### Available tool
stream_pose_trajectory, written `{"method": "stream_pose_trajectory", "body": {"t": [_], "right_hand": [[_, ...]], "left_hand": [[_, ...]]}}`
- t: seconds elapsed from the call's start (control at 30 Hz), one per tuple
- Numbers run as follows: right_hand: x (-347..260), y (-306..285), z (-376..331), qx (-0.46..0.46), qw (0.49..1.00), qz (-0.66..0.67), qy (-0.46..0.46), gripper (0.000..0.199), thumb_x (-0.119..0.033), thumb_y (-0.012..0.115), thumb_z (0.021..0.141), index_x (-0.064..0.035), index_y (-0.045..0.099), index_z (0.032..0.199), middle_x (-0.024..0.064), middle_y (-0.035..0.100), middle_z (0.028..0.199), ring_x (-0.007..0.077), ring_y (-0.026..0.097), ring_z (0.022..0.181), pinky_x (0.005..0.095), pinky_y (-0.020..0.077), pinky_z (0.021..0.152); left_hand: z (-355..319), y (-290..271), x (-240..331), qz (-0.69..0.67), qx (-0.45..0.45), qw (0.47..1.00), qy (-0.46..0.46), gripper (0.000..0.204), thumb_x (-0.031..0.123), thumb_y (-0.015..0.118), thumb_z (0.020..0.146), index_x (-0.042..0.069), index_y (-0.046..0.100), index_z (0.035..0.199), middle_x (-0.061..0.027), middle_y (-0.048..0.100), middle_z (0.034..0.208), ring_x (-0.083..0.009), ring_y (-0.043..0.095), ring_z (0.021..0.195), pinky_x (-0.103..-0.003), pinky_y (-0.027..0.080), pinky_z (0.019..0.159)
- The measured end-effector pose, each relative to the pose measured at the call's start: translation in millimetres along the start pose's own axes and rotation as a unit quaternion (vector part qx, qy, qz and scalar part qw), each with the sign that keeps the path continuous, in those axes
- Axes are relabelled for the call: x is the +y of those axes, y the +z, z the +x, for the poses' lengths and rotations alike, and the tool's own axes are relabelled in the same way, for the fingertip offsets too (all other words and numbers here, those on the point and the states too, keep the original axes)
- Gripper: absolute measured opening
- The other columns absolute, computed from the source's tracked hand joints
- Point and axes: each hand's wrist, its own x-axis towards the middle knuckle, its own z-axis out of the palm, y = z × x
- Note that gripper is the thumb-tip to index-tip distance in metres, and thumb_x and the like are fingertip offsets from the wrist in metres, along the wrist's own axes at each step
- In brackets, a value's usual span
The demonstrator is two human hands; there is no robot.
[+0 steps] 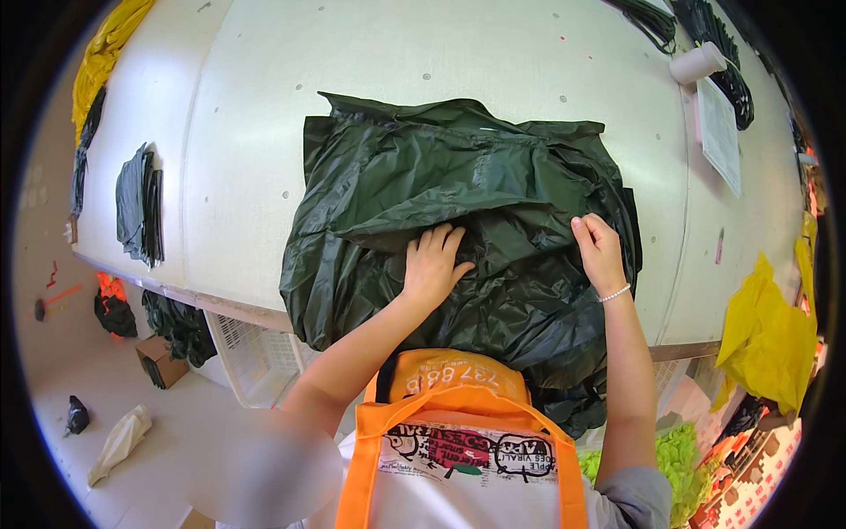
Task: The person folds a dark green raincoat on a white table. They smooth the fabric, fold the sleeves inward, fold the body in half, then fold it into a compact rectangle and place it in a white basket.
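A large piece of dark green, thin shiny fabric (397, 189), perhaps a rain garment, lies crumpled in layers on the white table in front of me. Its near part hangs over the table's front edge. My left hand (432, 269) rests on the cloth near its middle, fingers spread and palm down, just below a raised fold. At the right side of that fold, my right hand (599, 251) is closed with the fingertips pinching the fabric. A beaded bracelet (614, 293) circles my right wrist.
On the white table (256, 79), a folded dark green stack (138, 207) lies at left. A white cylinder (696, 63), printed sheet (718, 137) and black cords (727, 75) lie far right. Yellow fabric (767, 335) hangs at right. Below are a white crate (256, 353) and cardboard box (161, 361).
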Motion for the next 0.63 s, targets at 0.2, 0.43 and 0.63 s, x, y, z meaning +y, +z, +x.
{"method": "stream_pose_trajectory", "body": {"t": [0.2, 0.43, 0.63], "right_hand": [[-18.1, -11.3, 19.0, 0.029, 0.997, -0.041, -0.057, 0.04, -0.023, 0.06, 0.091, 0.0037, 0.042, 0.066, 0.0077, 0.037, 0.063, 0.0173, 0.034, 0.057, 0.0294, 0.0328, 0.054], [19.9, -60.6, 40.0, 0.084, 0.993, -0.083, -0.005, 0.046, -0.025, 0.062, 0.089, 0.0045, 0.043, 0.06, 0.0065, 0.038, 0.061, 0.0163, 0.035, 0.055, 0.0304, 0.0328, 0.053], [-4.6, -5.0, 16.5, 0.176, 0.917, -0.315, -0.173, 0.026, -0.029, 0.066, 0.084, -0.0116, 0.059, 0.102, 0.016, 0.051, 0.117, 0.0342, 0.053, 0.098, 0.0424, 0.0434, 0.082]], "left_hand": [[12.1, 11.5, -7.0, -0.053, -0.006, 0.997, 0.061, 0.023, 0.015, 0.071, 0.07, 0.009, 0.059, 0.088, -0.0059, 0.056, 0.092, -0.028, 0.052, 0.089, -0.039, 0.039, 0.075], [-47.0, -62.6, 22.5, -0.083, 0.127, 0.913, 0.378, 0.02, 0.016, 0.071, 0.066, 0.017, 0.059, 0.081, 0.0006, 0.054, 0.089, -0.0184, 0.05, 0.084, -0.036, 0.036, 0.075], [-45.1, -82.1, 5.9, -0.124, -0.007, 0.956, 0.265, 0.026, 0.027, 0.074, 0.068, 0.017, 0.057, 0.085, -0.0004, 0.057, 0.098, -0.0182, 0.054, 0.09, -0.036, 0.038, 0.077]]}}
